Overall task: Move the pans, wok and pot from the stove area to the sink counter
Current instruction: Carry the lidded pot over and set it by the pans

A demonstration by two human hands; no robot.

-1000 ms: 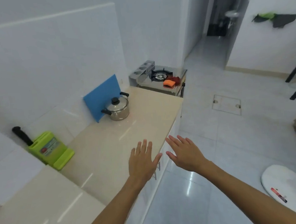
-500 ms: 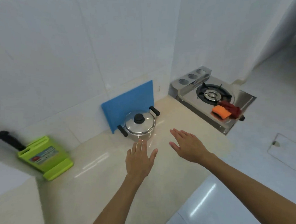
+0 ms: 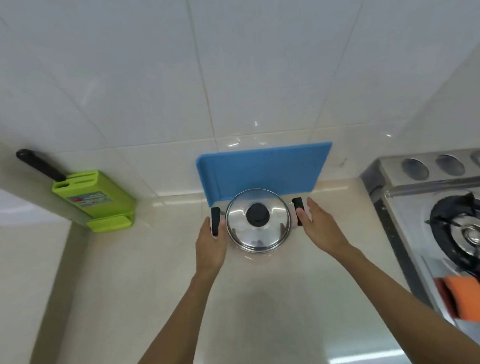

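The lidded steel pot (image 3: 257,219) is seen on the tabletop (image 3: 143,272), before a blue cutting board (image 3: 263,169). Its black side handles are touched by the left hand (image 3: 211,244) and right hand (image 3: 321,227), fingers loosely extended; a closed grip apparently is not formed. The stove (image 3: 448,211) lies rightward.

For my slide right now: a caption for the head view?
Both hands reach the side handles of the lidded pot on the counter.

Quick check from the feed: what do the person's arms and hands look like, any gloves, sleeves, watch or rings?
Both arms are bare along all that shows; no sleeves enter the picture. The left hand and right hand wear no gloves. No watch, bracelet or ring is visible on either.
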